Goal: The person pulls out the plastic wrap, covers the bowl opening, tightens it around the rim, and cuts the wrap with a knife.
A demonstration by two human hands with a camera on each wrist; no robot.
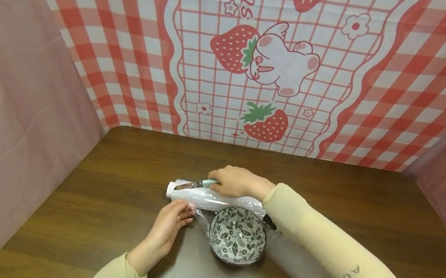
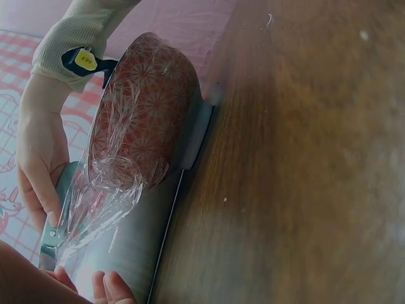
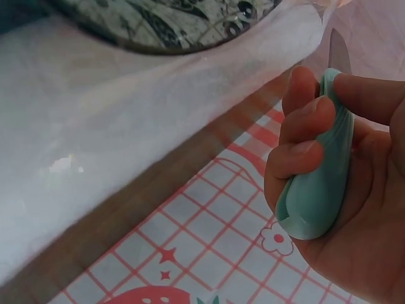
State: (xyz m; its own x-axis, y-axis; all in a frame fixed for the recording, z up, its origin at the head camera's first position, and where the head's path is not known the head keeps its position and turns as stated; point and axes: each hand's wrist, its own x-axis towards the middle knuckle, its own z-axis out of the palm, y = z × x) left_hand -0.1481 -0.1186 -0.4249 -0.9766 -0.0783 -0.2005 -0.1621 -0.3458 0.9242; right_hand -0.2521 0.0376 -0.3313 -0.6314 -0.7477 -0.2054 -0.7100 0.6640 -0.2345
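Note:
My right hand (image 1: 238,181) grips the mint-green handle of a knife (image 3: 323,177) above the far side of a roll of cling film (image 1: 203,200). The knife's blade points left, lying over the roll's left end in the head view. A strip of cling film (image 2: 104,212) runs from the bowl's side to the roll, bunched and wrinkled. At its left edge my left hand (image 1: 166,227) pinches the film with its fingertips. The bowl (image 1: 237,238) stands upright in front of the roll, leafy black-and-white inside, reddish and floral outside (image 2: 149,107), with film clinging over it.
Everything rests on a dark brown wooden table (image 1: 128,164). A red-and-white checked cloth with strawberries (image 1: 266,123) hangs at the back, and pink cloth (image 1: 22,109) hangs at the sides. A black wrist strap (image 2: 85,61) sits on the right sleeve.

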